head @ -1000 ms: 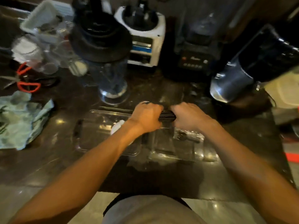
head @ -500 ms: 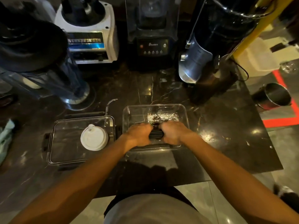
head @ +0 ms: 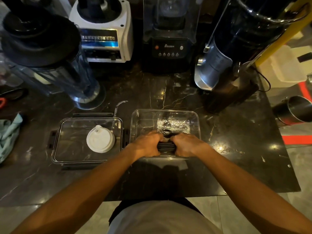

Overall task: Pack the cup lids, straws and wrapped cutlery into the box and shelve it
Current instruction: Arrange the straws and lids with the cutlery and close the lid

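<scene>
A clear plastic box (head: 143, 115) stands on the dark marble counter. Inside it, at the back right, lies wrapped cutlery (head: 173, 126) in clear film. My left hand (head: 147, 144) and my right hand (head: 186, 145) both grip a bundle of black straws (head: 166, 146), one hand at each end, low over the near side of the box. To the left lies the box's clear lid (head: 70, 149) with black clips, and a white cup lid (head: 100, 141) rests on it.
A blender jug (head: 50, 65), a white blender base (head: 104, 34), a black blender (head: 168, 39) and a steel machine (head: 214, 68) line the counter's back. A teal cloth (head: 8, 132) lies at far left. A steel cup (head: 297, 110) stands beyond the counter's right edge.
Both hands carried the straw bundle down toward me into the near side of the box. The view swung right and down, so the box and its lid sit centred.
</scene>
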### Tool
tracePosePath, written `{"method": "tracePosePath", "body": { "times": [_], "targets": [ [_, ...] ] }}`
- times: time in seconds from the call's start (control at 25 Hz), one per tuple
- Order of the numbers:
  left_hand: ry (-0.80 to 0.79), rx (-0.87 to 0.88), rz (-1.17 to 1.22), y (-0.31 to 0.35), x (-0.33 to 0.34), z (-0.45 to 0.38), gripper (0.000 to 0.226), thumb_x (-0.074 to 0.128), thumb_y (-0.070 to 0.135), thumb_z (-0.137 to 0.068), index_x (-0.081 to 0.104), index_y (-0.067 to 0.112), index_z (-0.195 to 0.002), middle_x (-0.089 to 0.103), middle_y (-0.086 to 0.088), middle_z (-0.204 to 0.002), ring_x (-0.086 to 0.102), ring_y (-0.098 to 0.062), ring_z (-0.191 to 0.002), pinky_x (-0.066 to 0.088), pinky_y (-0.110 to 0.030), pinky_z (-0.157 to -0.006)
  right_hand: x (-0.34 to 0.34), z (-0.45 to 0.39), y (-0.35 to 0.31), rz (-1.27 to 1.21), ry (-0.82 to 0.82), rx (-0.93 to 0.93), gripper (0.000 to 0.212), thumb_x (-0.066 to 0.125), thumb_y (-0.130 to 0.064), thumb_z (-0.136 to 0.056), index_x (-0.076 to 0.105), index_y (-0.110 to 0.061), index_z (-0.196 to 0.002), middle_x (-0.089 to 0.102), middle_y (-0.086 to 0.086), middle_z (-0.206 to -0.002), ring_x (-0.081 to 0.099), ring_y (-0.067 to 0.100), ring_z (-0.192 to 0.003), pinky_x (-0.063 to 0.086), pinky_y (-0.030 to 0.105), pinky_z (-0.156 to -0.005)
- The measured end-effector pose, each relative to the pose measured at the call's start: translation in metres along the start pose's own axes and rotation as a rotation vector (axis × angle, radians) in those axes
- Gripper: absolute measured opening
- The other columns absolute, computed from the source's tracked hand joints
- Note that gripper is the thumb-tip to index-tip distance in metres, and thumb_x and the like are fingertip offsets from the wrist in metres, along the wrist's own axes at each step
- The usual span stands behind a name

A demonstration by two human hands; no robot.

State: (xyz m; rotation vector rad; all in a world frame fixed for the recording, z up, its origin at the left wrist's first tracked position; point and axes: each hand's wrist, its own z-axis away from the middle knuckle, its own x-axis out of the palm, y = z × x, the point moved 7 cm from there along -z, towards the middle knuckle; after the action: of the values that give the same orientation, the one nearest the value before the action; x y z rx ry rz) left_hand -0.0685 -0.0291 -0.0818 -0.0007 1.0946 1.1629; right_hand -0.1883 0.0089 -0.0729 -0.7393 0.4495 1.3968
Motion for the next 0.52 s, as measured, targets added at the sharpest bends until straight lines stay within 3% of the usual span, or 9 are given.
{"method": "tracePosePath", "body": {
  "times": [0.12,0.28,0.44,0.52],
  "targets": [
    [-0.049,-0.064,0.043,-0.012,-0.005,0.005,0.047,0.080,0.024,-0.082,0.059,0.022,-0.124,0.060,0.001,-0.120,0.059,-0.017,-0.111,0.051,-0.030,-0.093,-0.008,0.006,0.001,0.041,0.054,-0.022,0.042,0.071,-0.026,-0.091,0.057,-0.017,-0.130,0.062,0.005,-0.122,0.061,0.024,-0.111,0.046,0.032,-0.086],
    [-0.035,-0.151,0.030,-0.026,-0.008,0.006,0.052,0.084,0.024,-0.078,0.061,0.019,-0.125,0.060,-0.003,-0.121,0.061,-0.020,-0.106,0.054,-0.031,-0.087,-0.016,0.011,0.001,0.060,0.034,-0.002,0.043,0.072,-0.022,-0.090,0.059,-0.015,-0.130,0.063,0.005,-0.124,0.061,0.023,-0.111,0.044,0.029,-0.084],
    [-0.006,-0.141,-0.013,-0.022,-0.005,0.005,0.057,0.082,0.026,-0.081,0.059,0.020,-0.133,0.056,-0.004,-0.132,0.058,-0.023,-0.117,0.049,-0.030,-0.091,-0.020,0.017,0.000,0.115,0.071,0.022,0.036,0.067,-0.021,-0.094,0.061,-0.013,-0.128,0.063,0.007,-0.126,0.061,0.026,-0.116,0.049,0.038,-0.096],
    [0.020,-0.141,-0.110,-0.021,-0.006,0.005,0.058,0.079,0.034,-0.083,0.057,0.022,-0.135,0.054,-0.006,-0.138,0.055,-0.027,-0.126,0.050,-0.037,-0.095,-0.022,0.017,0.001,0.141,0.128,0.022,0.036,0.064,-0.017,-0.095,0.060,-0.013,-0.130,0.063,0.007,-0.127,0.061,0.027,-0.118,0.049,0.041,-0.098]
  ]
}}
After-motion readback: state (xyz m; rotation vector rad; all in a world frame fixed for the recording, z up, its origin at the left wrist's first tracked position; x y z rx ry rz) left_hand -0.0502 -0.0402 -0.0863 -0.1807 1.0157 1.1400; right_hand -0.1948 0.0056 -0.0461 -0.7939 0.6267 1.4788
